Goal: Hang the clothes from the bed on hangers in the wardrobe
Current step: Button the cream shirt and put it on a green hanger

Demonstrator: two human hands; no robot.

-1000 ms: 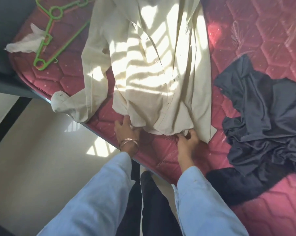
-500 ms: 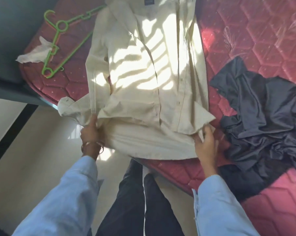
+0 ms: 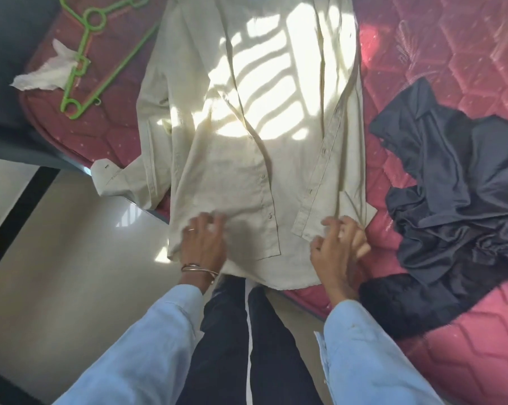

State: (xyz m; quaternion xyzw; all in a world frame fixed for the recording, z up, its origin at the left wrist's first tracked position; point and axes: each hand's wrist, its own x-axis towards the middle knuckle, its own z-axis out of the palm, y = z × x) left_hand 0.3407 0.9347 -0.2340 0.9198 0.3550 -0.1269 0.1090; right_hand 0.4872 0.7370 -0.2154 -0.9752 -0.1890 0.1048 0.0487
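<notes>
A cream button-up shirt [image 3: 247, 156] lies front-up and unbuttoned on the red quilted mattress [image 3: 451, 39], its hem hanging over the near edge. My left hand [image 3: 203, 244] rests flat on the lower left front panel, fingers spread and blurred. Beside the lower corner of the right front panel, my right hand [image 3: 337, 249] touches the fabric with loosely bent fingers. A green plastic hanger [image 3: 83, 68] lies on the mattress at the far left, apart from the shirt. A crumpled dark navy garment [image 3: 457, 185] lies to the right.
A crumpled white tissue [image 3: 45, 74] sits under the hanger near the mattress corner. The pale tiled floor [image 3: 71, 273] runs along the bed's left side. My dark trousers stand against the bed edge. Sunlight stripes fall across the shirt.
Both hands let go of the hem corners and moved inward onto the shirt front. The shirt now lies flatter, its hem drawn farther over the bed edge.
</notes>
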